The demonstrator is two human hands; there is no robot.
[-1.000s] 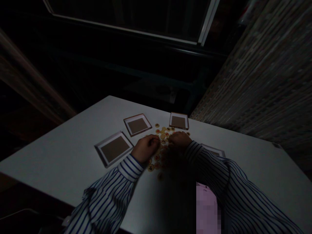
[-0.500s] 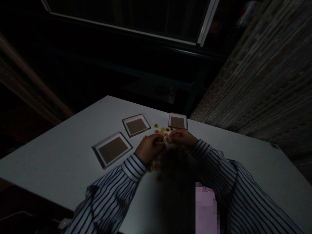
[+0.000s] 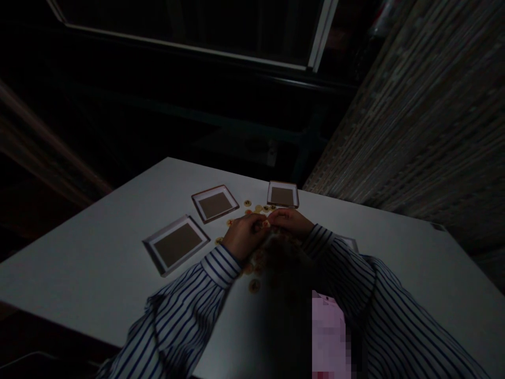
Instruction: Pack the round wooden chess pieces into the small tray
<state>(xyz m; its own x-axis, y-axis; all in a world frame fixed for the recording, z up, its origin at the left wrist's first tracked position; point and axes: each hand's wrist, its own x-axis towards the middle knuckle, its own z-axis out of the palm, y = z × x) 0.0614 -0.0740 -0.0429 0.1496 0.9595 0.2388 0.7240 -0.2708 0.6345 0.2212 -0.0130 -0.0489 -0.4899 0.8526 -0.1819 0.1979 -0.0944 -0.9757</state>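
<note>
Bringing their fingertips together over the counter point(image 3: 98, 252), two hands, the left hand point(image 3: 242, 237) and the right hand point(image 3: 294, 221), meet at one small round piece point(image 3: 266, 223); the fingers of both are bent inward, but the gloom hides which of them pinch it, so I cannot tell. More yellowish discs with dark or red marks lie loose around and below the hands: at least five beyond them, one of these a marked disc point(image 3: 247, 203) at the far edge of the scatter, two more to the left of the left hand, and others toward the near side, where shadow spoils any full count. Four shallow trays surround the scatter: one grey-sided tray point(image 3: 176, 245) at the left, two brown-rimmed ones, the farther-left tray point(image 3: 215, 203) and the farther-right tray point(image 3: 283, 195), and a fourth tray point(image 3: 350, 243) mostly covered by the right sleeve point(image 3: 351, 273)
</note>
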